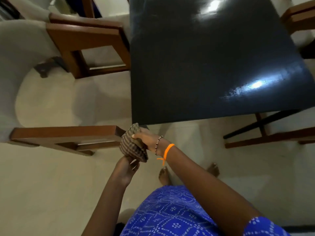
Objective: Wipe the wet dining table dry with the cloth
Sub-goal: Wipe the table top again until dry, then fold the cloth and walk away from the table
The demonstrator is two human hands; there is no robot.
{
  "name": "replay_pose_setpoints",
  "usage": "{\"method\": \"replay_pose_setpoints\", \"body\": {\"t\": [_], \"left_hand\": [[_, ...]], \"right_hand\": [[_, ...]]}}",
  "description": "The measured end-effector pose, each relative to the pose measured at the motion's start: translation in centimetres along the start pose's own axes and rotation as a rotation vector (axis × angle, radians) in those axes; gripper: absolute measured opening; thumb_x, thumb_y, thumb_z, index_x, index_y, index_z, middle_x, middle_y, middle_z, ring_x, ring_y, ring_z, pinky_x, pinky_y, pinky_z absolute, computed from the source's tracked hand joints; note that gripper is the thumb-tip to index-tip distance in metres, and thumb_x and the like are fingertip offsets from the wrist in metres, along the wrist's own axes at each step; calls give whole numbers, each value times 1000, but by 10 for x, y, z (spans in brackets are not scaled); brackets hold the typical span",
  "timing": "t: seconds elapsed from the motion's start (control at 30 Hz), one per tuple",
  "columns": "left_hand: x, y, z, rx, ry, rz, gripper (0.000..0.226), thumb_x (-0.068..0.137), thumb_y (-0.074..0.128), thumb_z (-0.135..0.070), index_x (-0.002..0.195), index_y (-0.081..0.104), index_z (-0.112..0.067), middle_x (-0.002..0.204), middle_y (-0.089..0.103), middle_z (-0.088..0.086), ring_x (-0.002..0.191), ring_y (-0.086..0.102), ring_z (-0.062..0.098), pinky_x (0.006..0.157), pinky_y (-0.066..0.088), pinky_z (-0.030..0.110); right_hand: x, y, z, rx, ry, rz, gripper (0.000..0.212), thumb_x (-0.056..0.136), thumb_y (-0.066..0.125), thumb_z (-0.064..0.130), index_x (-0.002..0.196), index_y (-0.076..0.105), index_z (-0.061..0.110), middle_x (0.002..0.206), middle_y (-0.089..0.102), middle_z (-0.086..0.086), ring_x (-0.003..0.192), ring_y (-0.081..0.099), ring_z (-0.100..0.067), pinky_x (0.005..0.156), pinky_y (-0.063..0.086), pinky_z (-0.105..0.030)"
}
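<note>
Head view: both hands, left [127,169] and right [144,138], grasp the bunched cloth [131,143] just off the table [204,65] corner.

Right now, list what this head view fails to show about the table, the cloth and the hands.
- Table: far end cut off by the top edge; wetness unclear under glare.
- Cloth: bunched, its underside hidden by the left hand.
- Right hand: fingertips buried in the cloth.
- Chairs: blurred, partly cropped.

Both hands grip bunched checked cloth [133,144] off dark table [204,65] corner: right hand [146,139] above, left hand [127,169] below.
</note>
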State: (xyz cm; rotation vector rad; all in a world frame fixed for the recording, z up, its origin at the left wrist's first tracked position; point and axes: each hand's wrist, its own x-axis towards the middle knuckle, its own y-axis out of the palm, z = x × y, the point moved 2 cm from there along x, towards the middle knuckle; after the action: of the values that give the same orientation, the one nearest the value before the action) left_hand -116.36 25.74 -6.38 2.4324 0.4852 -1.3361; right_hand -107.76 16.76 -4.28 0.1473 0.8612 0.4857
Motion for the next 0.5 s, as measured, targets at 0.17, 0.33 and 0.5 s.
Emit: {"method": "replay_pose_setpoints", "body": {"t": [0.17, 0.33, 0.5], "left_hand": [[5, 63, 10, 132, -105, 85, 32, 92, 38, -1, 123, 48, -1, 109, 54, 14, 89, 55, 24, 75, 48, 31], [-4, 166, 14, 359, -177, 313, 46, 97, 35, -26, 138, 37, -5, 128, 51, 17, 116, 53, 29, 96, 38, 39], [-29, 285, 39, 588, -278, 576, 56, 94, 31, -48, 128, 46, -6, 100, 58, 10, 91, 58, 22, 95, 37, 40]], "right_hand": [[-55, -81, 6, -87, -50, -208, 33, 93, 42, 3, 125, 47, -5, 124, 55, -29, 93, 57, -22, 87, 47, -35], [-123, -162, 7, -278, -50, -441, 44, 94, 45, 13, 137, 37, 6, 133, 52, -18, 121, 50, -30, 101, 41, -32], [-209, -236, -10, -305, -87, -652, 60, 93, 47, 15, 147, 22, 17, 139, 48, -15, 124, 48, -29, 100, 38, -26]]}}
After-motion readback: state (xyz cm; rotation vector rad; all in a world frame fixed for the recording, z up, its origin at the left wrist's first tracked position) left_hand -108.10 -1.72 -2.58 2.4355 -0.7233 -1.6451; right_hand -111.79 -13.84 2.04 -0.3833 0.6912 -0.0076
